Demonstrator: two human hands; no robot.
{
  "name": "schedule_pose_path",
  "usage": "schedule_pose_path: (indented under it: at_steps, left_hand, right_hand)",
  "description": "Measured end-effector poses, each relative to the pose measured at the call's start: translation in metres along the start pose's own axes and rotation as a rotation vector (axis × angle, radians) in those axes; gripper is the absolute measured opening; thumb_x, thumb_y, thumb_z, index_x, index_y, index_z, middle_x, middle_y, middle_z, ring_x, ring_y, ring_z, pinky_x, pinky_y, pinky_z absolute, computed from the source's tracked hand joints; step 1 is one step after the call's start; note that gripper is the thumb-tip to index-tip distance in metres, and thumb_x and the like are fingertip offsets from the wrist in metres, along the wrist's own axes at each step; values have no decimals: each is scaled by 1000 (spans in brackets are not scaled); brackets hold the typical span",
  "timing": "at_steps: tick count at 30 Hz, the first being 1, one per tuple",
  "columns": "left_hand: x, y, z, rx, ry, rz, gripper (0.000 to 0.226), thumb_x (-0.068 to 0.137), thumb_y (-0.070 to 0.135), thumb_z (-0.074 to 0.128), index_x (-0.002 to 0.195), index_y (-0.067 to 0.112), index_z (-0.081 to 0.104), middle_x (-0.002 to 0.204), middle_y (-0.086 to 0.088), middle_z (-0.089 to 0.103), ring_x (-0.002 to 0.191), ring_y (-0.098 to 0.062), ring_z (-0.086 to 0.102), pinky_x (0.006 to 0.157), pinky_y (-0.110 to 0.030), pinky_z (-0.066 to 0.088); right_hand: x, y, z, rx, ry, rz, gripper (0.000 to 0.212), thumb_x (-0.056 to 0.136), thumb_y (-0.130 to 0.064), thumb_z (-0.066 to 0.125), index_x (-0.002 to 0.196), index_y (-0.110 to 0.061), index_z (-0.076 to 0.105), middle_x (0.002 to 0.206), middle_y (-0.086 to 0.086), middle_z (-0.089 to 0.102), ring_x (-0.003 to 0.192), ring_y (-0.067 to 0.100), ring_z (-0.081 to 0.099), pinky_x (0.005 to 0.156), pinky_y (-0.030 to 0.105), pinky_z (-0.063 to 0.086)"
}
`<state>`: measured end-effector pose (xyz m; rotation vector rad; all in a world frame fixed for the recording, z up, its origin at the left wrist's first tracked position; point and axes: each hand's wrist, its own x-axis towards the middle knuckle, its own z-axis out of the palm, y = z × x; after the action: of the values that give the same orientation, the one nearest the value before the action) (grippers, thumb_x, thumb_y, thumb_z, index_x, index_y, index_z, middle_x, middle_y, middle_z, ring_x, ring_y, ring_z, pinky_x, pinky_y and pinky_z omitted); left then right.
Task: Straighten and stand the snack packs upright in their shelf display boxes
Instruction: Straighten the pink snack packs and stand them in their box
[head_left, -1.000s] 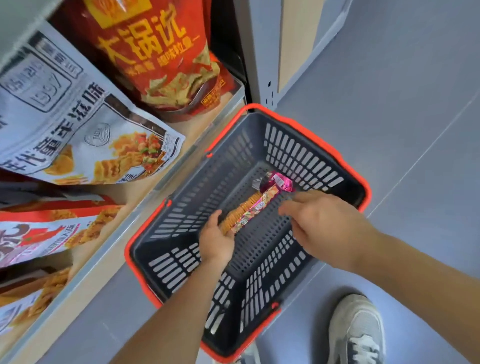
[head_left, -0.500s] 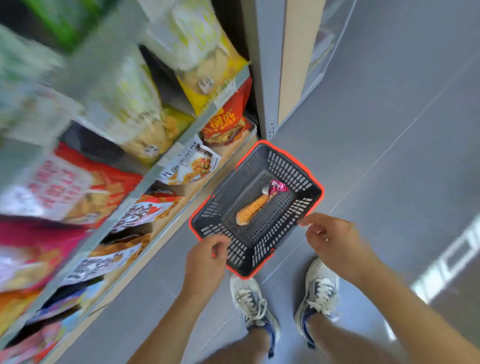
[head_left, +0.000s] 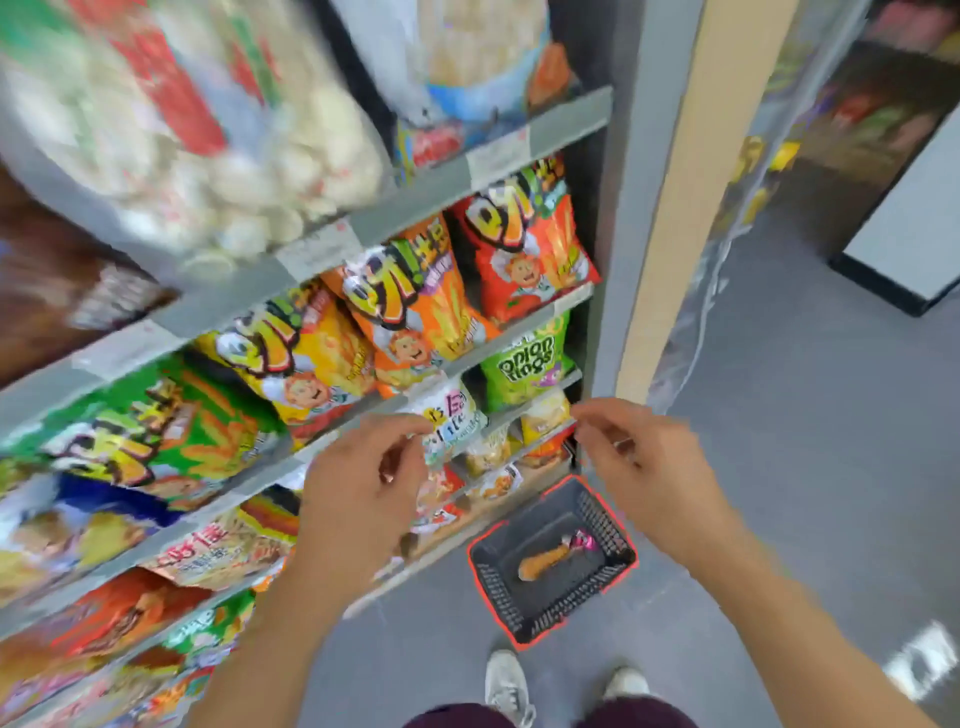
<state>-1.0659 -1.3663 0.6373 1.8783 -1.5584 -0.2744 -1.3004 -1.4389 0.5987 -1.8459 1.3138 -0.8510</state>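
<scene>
Before the snack packs (head_left: 410, 306) hover left hand (head_left: 363, 483) and right hand (head_left: 649, 467), fingers (head_left: 602, 418) slack (empty).

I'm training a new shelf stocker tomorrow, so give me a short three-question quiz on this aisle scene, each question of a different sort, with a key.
1. True or false: the grey mesh plastic basket with a red rim stands on a shelf.
2. What lies in that basket? A) one long orange snack pack with a pink end; B) three green bags; C) nothing.
3. Fill in: the green "onion rings" bag sits one shelf ___ the red-orange chip bag.
Key: 1 false, it stands on the grey floor; 2 A; 3 below.
</scene>
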Motion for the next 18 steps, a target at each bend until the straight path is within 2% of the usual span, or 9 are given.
schedule_pose_path:
  at_steps: [3, 5, 6, 10, 13, 16, 18]
  left_hand:
    - [18, 37, -64, 91, 150, 132, 18, 84, 13, 61, 94, 23, 73, 83, 14, 61, 69, -2, 53, 67, -19, 45]
    - [29, 57, -101, 162, 225, 219, 18, 82, 13, 60, 92, 20, 73, 84, 11, 62, 71, -4, 53, 69, -24, 46]
    - [34, 65, -118, 192, 253, 259, 18, 82, 12, 60, 92, 19, 73, 84, 9, 63, 73, -5, 54, 71, -26, 46]
    - [60, 92, -175, 264, 340, 350, 20, 82, 11, 58, 94, 16, 74, 88, 8, 64, 81, -12, 61, 76, -27, 49]
    - [83, 103, -213, 380, 391, 446, 20, 83, 9, 58, 95, 14, 73, 89, 1, 66, 83, -17, 61, 77, -27, 46]
    - [111, 109, -248, 450, 446, 548, 24, 86, 14, 51, 96, 11, 73, 89, -3, 67, 82, -20, 59, 76, -27, 44]
    - [129, 110, -271, 497, 507, 600, 22, 85, 10, 54, 96, 9, 73, 91, -7, 67, 85, -26, 62, 78, -32, 45]
  right_hand:
    - [23, -63, -39, -35, 16, -212, 21, 92, -8, 62, 107, -20, 72, 90, -14, 69, 74, -2, 56, 66, 9, 42]
    - [41, -100, -60, -78, 34, -358, 22, 91, -9, 63, 109, -20, 72, 90, -22, 64, 76, -11, 55, 67, 2, 38]
    - [50, -118, -67, -100, 51, -423, 22, 91, -10, 63, 109, -20, 72, 90, -21, 64, 76, -14, 53, 68, 0, 36]
    - [84, -185, -84, -136, 137, -639, 26, 88, -17, 55, 109, -20, 70, 94, -19, 61, 80, -12, 48, 73, -1, 34]
    - [108, -230, -85, -93, 138, -723, 29, 88, -22, 53, 114, -25, 66, 99, -18, 62, 85, -14, 53, 78, 9, 42]
    - [128, -272, -80, -71, 184, -792, 33, 88, -22, 53, 120, -25, 63, 104, -11, 65, 90, 0, 57, 83, 29, 50]
    - [138, -299, -75, -51, 185, -810, 38, 88, -20, 57, 126, -25, 59, 110, -6, 64, 93, 5, 56, 85, 35, 51]
